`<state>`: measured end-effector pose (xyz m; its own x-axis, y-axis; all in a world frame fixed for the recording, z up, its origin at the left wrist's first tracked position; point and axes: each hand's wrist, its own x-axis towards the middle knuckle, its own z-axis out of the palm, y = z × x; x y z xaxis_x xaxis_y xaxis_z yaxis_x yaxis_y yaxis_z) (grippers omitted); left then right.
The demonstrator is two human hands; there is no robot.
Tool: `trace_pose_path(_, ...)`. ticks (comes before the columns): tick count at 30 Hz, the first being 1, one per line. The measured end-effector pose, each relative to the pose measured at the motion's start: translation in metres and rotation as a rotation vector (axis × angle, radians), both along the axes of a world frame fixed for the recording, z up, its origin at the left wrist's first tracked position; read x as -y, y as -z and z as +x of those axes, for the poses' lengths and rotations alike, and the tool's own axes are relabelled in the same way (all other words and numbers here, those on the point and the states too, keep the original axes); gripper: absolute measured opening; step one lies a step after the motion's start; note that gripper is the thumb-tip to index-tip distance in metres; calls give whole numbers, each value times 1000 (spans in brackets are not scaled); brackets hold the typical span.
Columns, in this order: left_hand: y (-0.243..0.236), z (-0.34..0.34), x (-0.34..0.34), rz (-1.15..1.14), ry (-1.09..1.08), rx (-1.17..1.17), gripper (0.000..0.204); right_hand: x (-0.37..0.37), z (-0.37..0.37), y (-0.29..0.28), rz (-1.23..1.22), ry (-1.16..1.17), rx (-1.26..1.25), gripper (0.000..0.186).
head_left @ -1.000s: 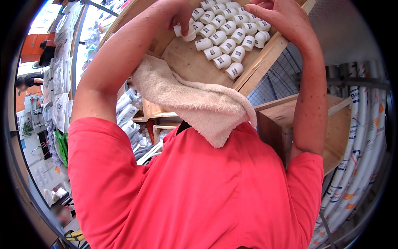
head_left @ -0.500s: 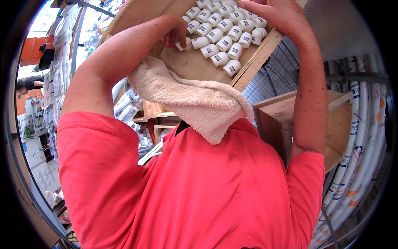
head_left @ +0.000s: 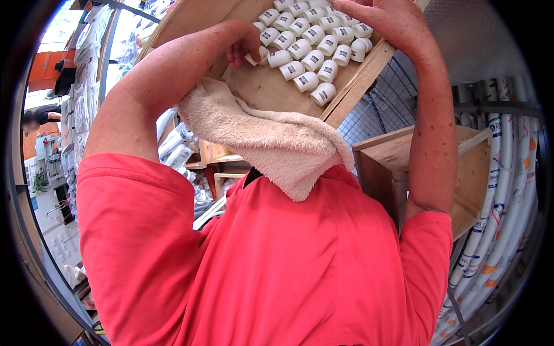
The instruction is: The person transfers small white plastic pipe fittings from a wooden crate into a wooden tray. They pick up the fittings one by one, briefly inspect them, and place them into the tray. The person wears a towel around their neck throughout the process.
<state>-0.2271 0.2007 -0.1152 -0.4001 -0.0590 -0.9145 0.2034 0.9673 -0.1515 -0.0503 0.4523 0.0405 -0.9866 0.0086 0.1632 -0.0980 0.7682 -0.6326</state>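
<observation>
Rows of several white elbow fittings lie in a plywood tray at the top of the head view. My left hand reaches in from the left, fingers curled on a fitting at the rows' left end, which it partly hides. My right hand is over the tray's upper right, thumb stretched apart and fingertips at the fittings, partly cut off by the frame. A beige towel drapes across the tray's near end, reaching onto the red shirt I wear.
Below right stands a wooden box beside wrapped white pipes and wire mesh. Bagged items hang on shelving at left. Another person appears small at the far left.
My left hand has moved a little down and left with the fitting under its fingers. The view has shifted slightly. My right hand stays over the tray's upper right.
</observation>
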Motion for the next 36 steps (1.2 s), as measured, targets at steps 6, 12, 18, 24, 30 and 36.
trace_pose_path(6,1,-2,2,85,-71,-13,37,1,5,-3,-22,15,13,45)
trace_pose_path(12,-1,-3,5,185,-162,64,28,1,2,-1,-20,1,-8,44)
trace_pose_path(18,0,-3,5,204,-213,63,30,-2,-1,3,-25,-13,-23,43)
trace_pose_path(24,-1,-6,8,229,-272,75,24,3,4,-4,-42,3,-6,43)
trace_pose_path(30,-10,-6,8,251,-329,121,30,6,12,-7,13,-5,-79,42)
trace_pose_path(36,-19,-4,7,306,-365,132,45,0,1,0,-34,6,-9,43)
